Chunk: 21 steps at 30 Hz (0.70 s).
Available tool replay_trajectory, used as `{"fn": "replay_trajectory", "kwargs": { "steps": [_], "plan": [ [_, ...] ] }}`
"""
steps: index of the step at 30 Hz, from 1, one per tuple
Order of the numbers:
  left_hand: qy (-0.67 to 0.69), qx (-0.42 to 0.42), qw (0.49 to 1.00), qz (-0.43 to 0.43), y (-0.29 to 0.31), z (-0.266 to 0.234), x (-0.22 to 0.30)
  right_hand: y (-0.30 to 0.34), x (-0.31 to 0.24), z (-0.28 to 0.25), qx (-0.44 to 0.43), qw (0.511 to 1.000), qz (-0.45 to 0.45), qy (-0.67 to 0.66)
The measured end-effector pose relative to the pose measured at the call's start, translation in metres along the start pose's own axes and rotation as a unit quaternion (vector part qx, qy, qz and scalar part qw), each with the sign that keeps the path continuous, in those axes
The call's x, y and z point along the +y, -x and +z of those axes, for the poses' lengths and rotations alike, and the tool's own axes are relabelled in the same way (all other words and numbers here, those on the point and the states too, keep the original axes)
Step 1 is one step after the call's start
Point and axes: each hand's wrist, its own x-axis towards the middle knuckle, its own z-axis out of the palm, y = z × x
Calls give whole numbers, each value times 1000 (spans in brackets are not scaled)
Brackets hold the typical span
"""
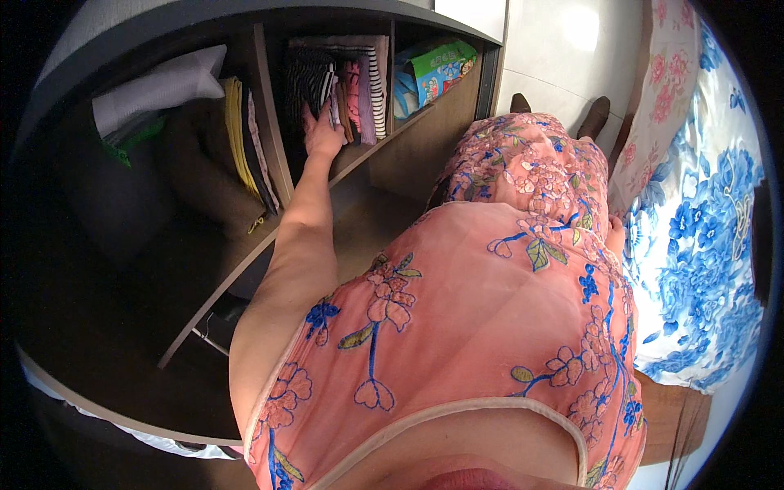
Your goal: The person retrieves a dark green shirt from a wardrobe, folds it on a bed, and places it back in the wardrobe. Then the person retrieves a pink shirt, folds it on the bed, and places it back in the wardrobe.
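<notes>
My left hand (324, 135) reaches into the middle compartment of a dark shelf unit. Its fingers and thumb close around part of a row of folded clothes standing on edge. Black-and-white striped clothes (309, 75) are left of the fingers; a pink folded garment (353, 88), a lilac one (367, 102) and a white one with dark stripes (377, 86) stand to the right. Which pieces are between the fingers is partly hidden. Only a sliver of my right hand (615, 234) shows beside my dress, near the bed; its fingers are hidden.
Left of that compartment, yellow cloth (236, 135) and a pale folded textile (159, 94) lie in a dark compartment. To the right, a green and blue package (441, 72) fills a small shelf. A blue-flowered bedspread (694, 245) borders my right side.
</notes>
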Motion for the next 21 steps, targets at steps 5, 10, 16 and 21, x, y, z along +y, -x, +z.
{"fn": "replay_trajectory", "kwargs": {
  "steps": [5, 10, 16, 21],
  "plan": [
    [53, -37, 996, -63, -20, 20, -9, -8, 5, -1, -2, 1000, -1, -9],
    [69, -110, 988, -83, -42, 31, 11, -14, 11, -4, -5, 1000, -17, 20],
    [6, -70, 988, -136, -51, 51, 51, -17, 26, -10, -19, 999, -23, 18],
    [7, -29, 992, -120, -55, 48, 37, -17, 32, -17, -36, 998, -45, 12]
  ]
}}
